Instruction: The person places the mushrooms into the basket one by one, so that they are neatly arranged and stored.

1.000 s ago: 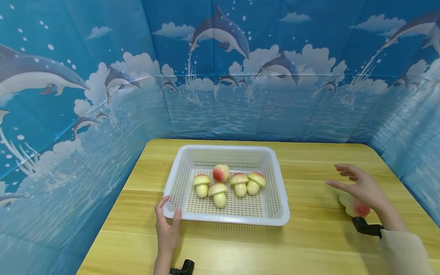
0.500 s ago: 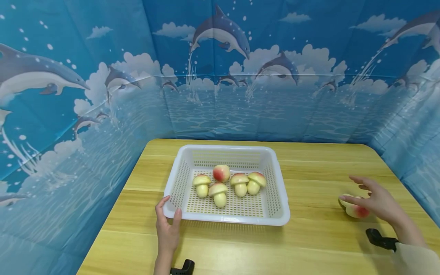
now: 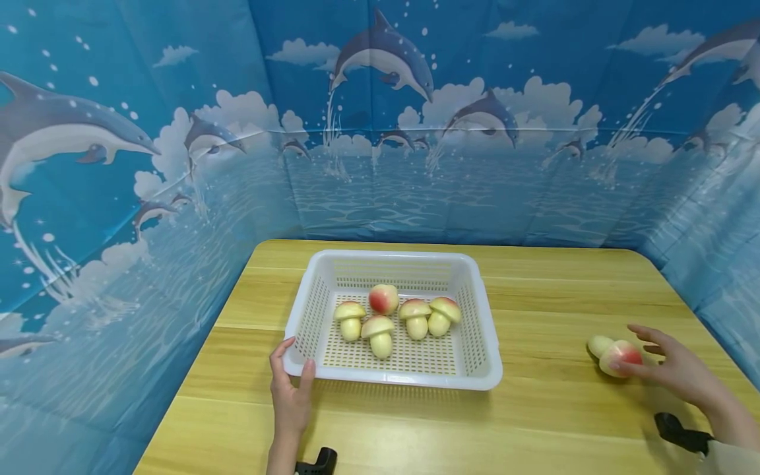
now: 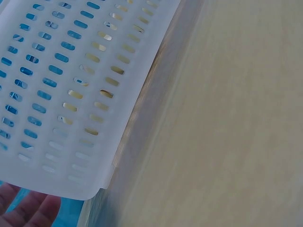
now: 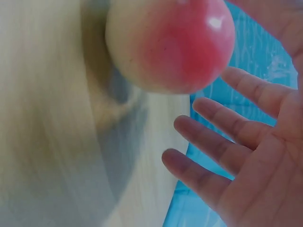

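Observation:
My left hand (image 3: 291,399) holds the near left corner of a white plastic basket (image 3: 392,378), thumb at the front rim and fingers at the left side. In the left wrist view its fingertips show below the basket's slotted wall (image 4: 61,85). At the table's right lies a toy mushroom (image 3: 620,358) on its side, its pale stem towards the back left and its red-tinged cap towards my right hand (image 3: 683,369). That hand is spread around the cap, its thumb overlapping it in the head view. From the right wrist, the shiny cap (image 5: 175,42) sits above the spread fingers (image 5: 213,142).
Several more toy mushrooms lie in the basket, one a red-capped mushroom (image 3: 383,299) at the back with its stem hidden. The wooden table (image 3: 534,422) has rounded back corners. A blue dolphin-printed curtain (image 3: 380,185) hangs behind and at the sides.
My right hand has drawn back and to the right, from beyond the lone mushroom to its cap. The left hand and the basket have stayed in place.

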The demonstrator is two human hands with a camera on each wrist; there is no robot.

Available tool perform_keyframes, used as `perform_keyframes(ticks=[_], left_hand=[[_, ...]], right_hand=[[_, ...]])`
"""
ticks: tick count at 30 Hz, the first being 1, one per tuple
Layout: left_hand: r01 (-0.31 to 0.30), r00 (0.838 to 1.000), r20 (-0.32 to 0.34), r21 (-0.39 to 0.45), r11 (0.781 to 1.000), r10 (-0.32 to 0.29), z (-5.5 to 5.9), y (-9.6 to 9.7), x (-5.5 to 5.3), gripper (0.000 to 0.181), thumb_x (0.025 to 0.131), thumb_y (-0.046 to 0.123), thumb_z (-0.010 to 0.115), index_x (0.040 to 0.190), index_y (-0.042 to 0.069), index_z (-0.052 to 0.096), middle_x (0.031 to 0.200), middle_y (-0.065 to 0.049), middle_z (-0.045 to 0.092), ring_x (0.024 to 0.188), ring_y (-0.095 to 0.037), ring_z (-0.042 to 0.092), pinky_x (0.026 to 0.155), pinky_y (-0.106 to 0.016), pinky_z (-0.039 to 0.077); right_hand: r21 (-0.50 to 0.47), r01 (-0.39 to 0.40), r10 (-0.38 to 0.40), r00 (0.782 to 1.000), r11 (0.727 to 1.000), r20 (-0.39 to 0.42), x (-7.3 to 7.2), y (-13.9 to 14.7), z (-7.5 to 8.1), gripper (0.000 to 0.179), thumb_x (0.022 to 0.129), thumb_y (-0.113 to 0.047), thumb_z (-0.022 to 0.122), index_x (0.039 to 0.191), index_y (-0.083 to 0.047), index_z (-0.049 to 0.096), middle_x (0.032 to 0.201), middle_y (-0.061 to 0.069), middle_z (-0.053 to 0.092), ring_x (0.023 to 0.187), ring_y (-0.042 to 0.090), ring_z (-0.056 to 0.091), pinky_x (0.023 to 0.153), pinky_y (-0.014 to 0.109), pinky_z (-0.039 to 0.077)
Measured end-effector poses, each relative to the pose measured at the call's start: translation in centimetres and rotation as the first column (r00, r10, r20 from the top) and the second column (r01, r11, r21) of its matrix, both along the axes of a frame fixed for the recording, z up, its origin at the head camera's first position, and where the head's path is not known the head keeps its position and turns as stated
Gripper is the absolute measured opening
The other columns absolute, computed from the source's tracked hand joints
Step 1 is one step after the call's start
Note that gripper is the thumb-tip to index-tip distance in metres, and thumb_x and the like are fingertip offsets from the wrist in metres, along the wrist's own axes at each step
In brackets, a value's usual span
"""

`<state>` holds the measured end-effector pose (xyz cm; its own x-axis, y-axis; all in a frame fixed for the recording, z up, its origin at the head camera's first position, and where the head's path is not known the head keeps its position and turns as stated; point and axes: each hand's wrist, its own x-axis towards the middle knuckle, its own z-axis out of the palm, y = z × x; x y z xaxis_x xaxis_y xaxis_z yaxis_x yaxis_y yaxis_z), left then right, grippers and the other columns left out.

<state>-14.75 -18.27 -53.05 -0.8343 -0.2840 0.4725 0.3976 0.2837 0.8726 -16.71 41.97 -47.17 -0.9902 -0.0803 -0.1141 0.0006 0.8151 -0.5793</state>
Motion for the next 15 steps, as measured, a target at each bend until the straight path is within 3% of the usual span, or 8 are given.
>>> perform_keyframes(ticks=[11,15], left_hand=[[-0.004,1.0,0.025,-0.005,1.0,0.005,0.1,0.1,0.0,0.05,0.091,0.011,0.056,0.137,0.01,0.037,0.129,-0.017,0.051,0.114,-0.03,0.052,0.087,-0.021,0.042],[-0.012,1.0,0.026,-0.013,1.0,0.012,1.4,0.5,0.6,0.049,0.09,0.007,0.054,0.135,0.002,0.036,0.127,-0.024,0.051,0.112,-0.037,0.052,0.086,-0.019,0.041]], right_hand=[[-0.007,0.056,-0.056,0.997,0.998,0.048,0.7,0.3,-1.1,0.085,0.087,-0.037,0.068,0.138,0.017,0.025,0.133,0.044,0.029,0.111,0.06,0.04,0.078,0.057,0.045],[-0.03,0.075,-0.073,0.995,0.997,0.061,0.8,0.2,-1.4,0.084,0.088,-0.037,0.067,0.137,0.016,0.026,0.132,0.044,0.031,0.111,0.058,0.042,0.079,0.057,0.044]])
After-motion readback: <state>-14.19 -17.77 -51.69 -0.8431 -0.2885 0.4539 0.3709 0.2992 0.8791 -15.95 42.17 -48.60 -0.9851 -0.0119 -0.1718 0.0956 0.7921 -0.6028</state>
